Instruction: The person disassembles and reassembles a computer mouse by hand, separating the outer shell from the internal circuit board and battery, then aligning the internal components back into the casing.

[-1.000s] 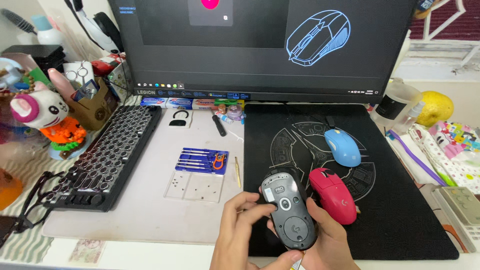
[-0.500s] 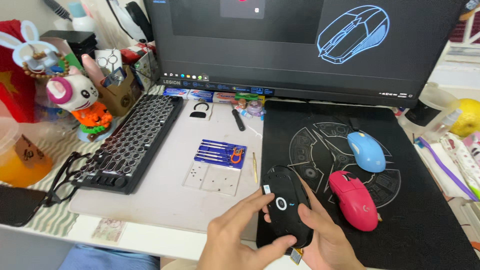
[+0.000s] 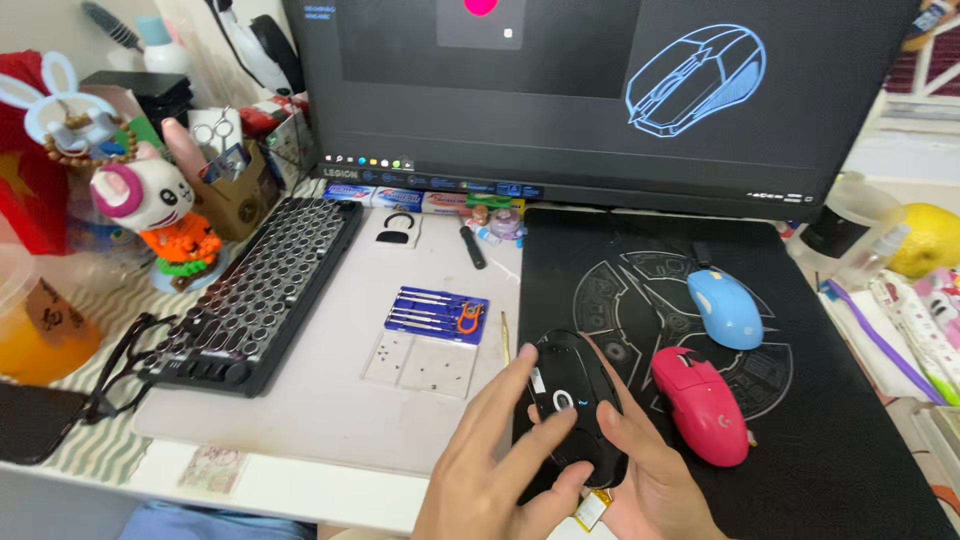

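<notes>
A black computer mouse point(image 3: 573, 398) lies on the left edge of a black mouse mat point(image 3: 850, 430). My left hand point(image 3: 495, 470) rests against its left side, fingers spread and thumb under its rear end. My right hand point(image 3: 650, 475) touches its right side with fingers apart. A small yellow part point(image 3: 592, 510) shows just below the mouse between my hands. To the right lie a pink mouse point(image 3: 702, 404) and, farther back, a light blue mouse point(image 3: 725, 307).
A blue screwdriver set point(image 3: 436, 312) and a clear tray with small screws point(image 3: 420, 362) lie left of the mat. A black keyboard point(image 3: 262, 290) stands at the left, toys and a cup beyond it. A large monitor point(image 3: 600, 90) fills the back.
The view has shifted, so the desk sits more to the right. The black mouse now lies flat on the mat, and my fingers have spread open around it.
</notes>
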